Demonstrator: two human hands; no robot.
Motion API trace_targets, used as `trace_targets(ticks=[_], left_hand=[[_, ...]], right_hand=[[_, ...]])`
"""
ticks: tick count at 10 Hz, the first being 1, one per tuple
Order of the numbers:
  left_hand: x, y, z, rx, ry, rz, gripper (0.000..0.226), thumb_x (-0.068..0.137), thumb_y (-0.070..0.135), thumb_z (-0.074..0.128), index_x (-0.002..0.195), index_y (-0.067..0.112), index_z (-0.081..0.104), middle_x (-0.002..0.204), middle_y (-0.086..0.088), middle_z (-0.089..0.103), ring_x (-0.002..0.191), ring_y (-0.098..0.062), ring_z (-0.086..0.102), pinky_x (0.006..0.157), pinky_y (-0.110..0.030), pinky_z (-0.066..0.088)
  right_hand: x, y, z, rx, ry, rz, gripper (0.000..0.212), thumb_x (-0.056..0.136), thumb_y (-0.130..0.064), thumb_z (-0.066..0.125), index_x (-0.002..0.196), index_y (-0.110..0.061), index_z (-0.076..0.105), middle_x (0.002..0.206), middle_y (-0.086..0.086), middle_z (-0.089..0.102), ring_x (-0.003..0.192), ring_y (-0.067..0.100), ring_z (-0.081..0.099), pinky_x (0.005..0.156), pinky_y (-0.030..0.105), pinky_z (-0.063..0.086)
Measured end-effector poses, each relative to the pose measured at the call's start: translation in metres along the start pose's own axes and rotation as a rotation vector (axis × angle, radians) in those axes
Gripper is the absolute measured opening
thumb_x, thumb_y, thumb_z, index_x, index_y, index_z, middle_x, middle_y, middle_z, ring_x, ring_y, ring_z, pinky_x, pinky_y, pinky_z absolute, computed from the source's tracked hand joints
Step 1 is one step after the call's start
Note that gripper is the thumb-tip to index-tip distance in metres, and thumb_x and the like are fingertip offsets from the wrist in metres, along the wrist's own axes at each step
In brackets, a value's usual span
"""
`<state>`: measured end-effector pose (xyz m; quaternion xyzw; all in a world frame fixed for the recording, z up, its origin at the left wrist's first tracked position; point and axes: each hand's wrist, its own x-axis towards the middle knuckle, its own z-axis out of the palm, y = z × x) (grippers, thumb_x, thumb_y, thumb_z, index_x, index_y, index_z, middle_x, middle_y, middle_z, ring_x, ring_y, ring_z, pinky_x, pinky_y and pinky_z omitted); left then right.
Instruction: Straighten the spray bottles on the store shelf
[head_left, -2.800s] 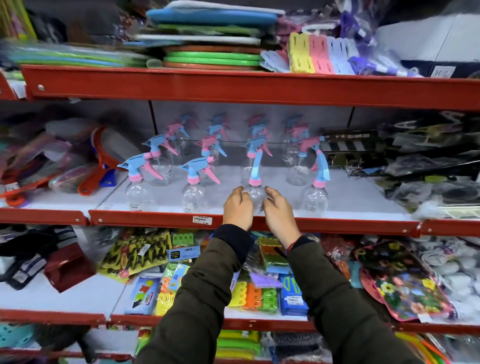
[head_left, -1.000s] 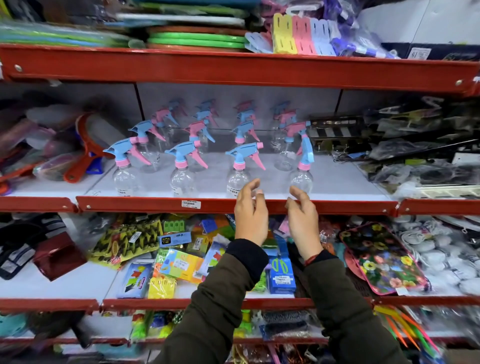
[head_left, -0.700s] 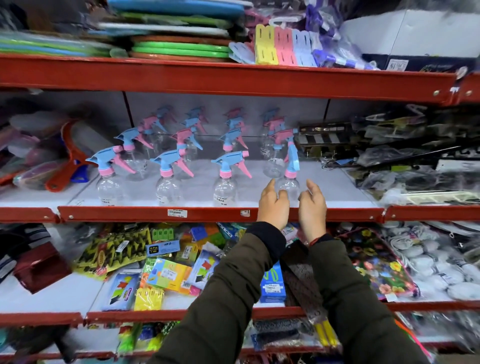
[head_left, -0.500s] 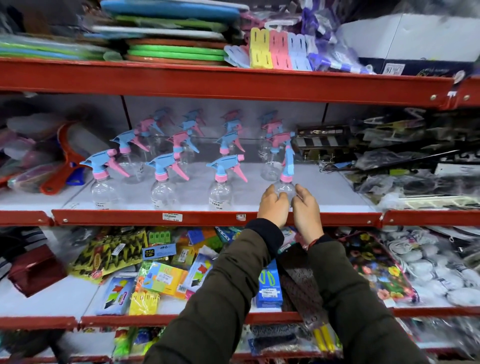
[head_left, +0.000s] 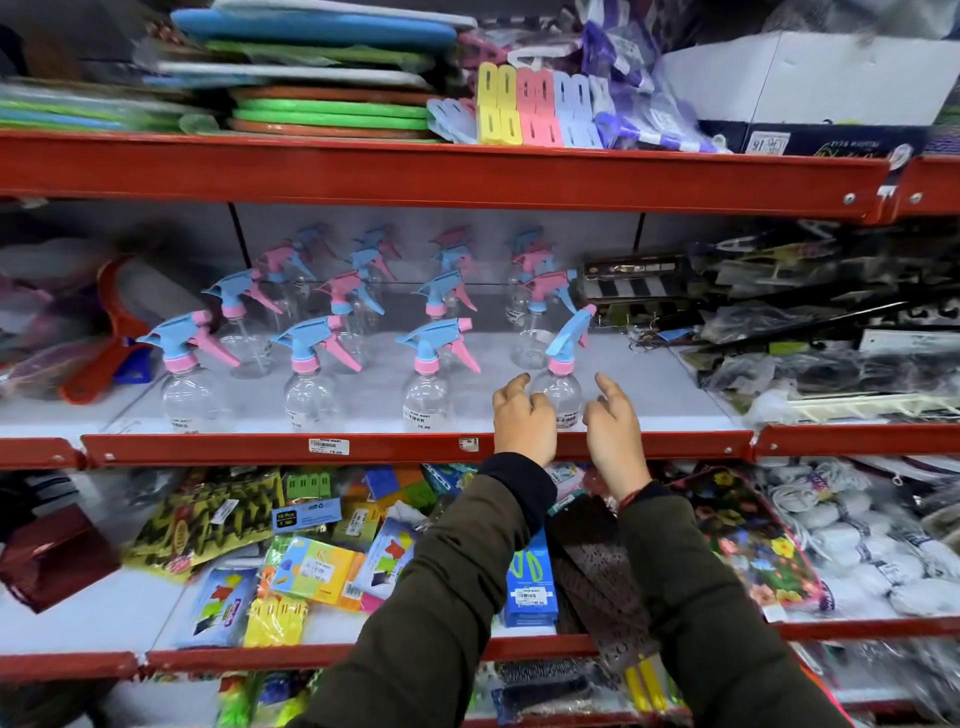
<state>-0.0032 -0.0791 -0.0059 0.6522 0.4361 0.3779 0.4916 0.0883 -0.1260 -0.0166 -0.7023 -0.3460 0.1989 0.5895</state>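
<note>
Four clear plastic spray bottles stand in the front row on the red-edged store shelf (head_left: 395, 448), each with a rounded see-through body, a pink collar and a blue trigger head with a pink lever; a second row of four stands behind them, and further rows behind that are too blurred to count. The fourth front bottle (head_left: 560, 387) sits between the two hands, its blue trigger head pointing up and away from them, while the three front bottles (head_left: 428, 395) off to the left of the left hand point their nozzles leftward.

The left hand (head_left: 523, 418) is half open, fingers curled and spread, its fingertips just beside the bottle's left shoulder; whether they touch the plastic cannot be told. The right hand (head_left: 613, 428) is also loosely open, fingers bent, just beside the bottle's right side with a sliver of shelf showing between. Neither hand is closed around anything. Both wrists cross the shelf's front lip, in dark olive sleeves (head_left: 447, 597)
</note>
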Motion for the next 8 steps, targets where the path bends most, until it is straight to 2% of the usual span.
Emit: trace_targets(ticks=[1,2,3,4,5,7,8], left_hand=[[0.002,0.0,0.001,0.028,-0.063,-0.007,0.048,0.094,0.016,0.032,0.141,0.012,0.036,0.144,-0.012,0.035,0.13,-0.027,0.041,0.104,-0.025,0.027],[0.007,0.001,-0.003,0.045,-0.095,-0.015,0.05,0.094,0.015,0.031,0.144,0.012,0.034,0.148,-0.013,0.034,0.135,-0.027,0.036,0.112,-0.029,0.024],[0.01,0.003,-0.007,0.07,-0.118,-0.009,0.052,0.093,0.015,0.031,0.145,0.013,0.034,0.152,-0.012,0.034,0.139,-0.027,0.033,0.117,-0.034,0.023],[0.011,0.001,-0.006,0.057,-0.135,-0.003,0.053,0.093,0.016,0.031,0.146,0.015,0.031,0.154,-0.01,0.034,0.141,-0.027,0.032,0.117,-0.034,0.024],[0.01,0.001,-0.006,0.042,-0.152,-0.017,0.055,0.093,0.018,0.032,0.148,0.018,0.029,0.154,-0.009,0.034,0.139,-0.027,0.034,0.115,-0.033,0.027],[0.002,-0.004,-0.011,0.039,-0.1,0.056,0.052,0.095,0.025,0.038,0.146,0.017,0.031,0.152,-0.008,0.037,0.139,-0.024,0.036,0.114,-0.032,0.026],[-0.005,-0.005,-0.015,0.019,-0.002,0.167,0.045,0.094,0.025,0.041,0.139,0.017,0.04,0.145,-0.006,0.046,0.134,-0.021,0.041,0.11,-0.028,0.029]], right_hand=[[0.001,-0.002,0.004,-0.026,-0.084,0.014,0.057,0.091,-0.007,0.036,0.148,-0.012,0.033,0.155,0.008,0.037,0.141,0.021,0.036,0.116,0.033,0.028],[-0.006,0.005,0.009,-0.029,-0.081,0.003,0.056,0.091,-0.009,0.038,0.147,-0.013,0.034,0.152,0.009,0.04,0.137,0.021,0.041,0.111,0.03,0.031],[-0.013,0.008,0.011,-0.017,-0.068,0.006,0.056,0.091,-0.009,0.04,0.146,-0.014,0.035,0.15,0.01,0.042,0.136,0.022,0.042,0.115,0.038,0.033],[-0.014,0.007,0.012,-0.014,-0.059,-0.002,0.056,0.09,-0.007,0.041,0.146,-0.013,0.036,0.149,0.011,0.043,0.135,0.023,0.043,0.114,0.037,0.034],[-0.017,0.004,0.011,-0.024,-0.057,-0.007,0.056,0.09,-0.008,0.041,0.145,-0.014,0.038,0.147,0.011,0.045,0.128,0.018,0.045,0.107,0.03,0.035],[-0.024,0.002,0.007,-0.024,-0.002,-0.012,0.056,0.092,-0.01,0.04,0.147,-0.011,0.034,0.154,0.01,0.037,0.138,0.023,0.04,0.115,0.037,0.032],[-0.028,-0.003,0.002,-0.048,0.08,-0.073,0.054,0.092,-0.01,0.039,0.145,-0.012,0.037,0.152,0.011,0.038,0.136,0.023,0.042,0.11,0.032,0.034]])
